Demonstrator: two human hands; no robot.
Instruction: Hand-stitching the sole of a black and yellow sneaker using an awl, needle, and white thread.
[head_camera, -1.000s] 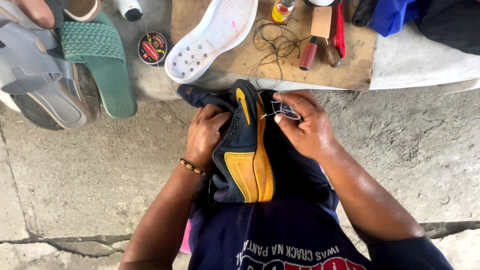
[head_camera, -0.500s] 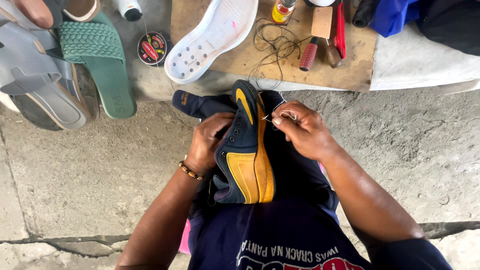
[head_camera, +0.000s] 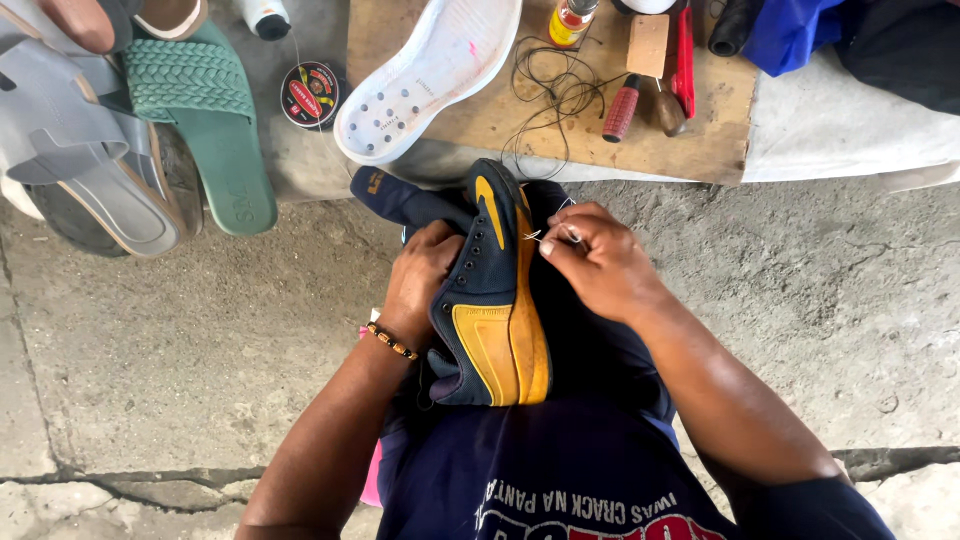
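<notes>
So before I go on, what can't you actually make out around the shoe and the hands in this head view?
- Needle or thread at the right hand: too small to tell apart; the pinched fingertips cover it.
- Left hand fingers: tucked into the navy and yellow shoe, hidden.
- Shoe's far side and sole: turned away from the camera.
- Grey sandal: cut off by the left edge.
- Red-handled tool: its tip is unclear among black cord.

Round black-and-red labelled tin beside green sandal, small yellow-labelled bottle — top edge
</notes>
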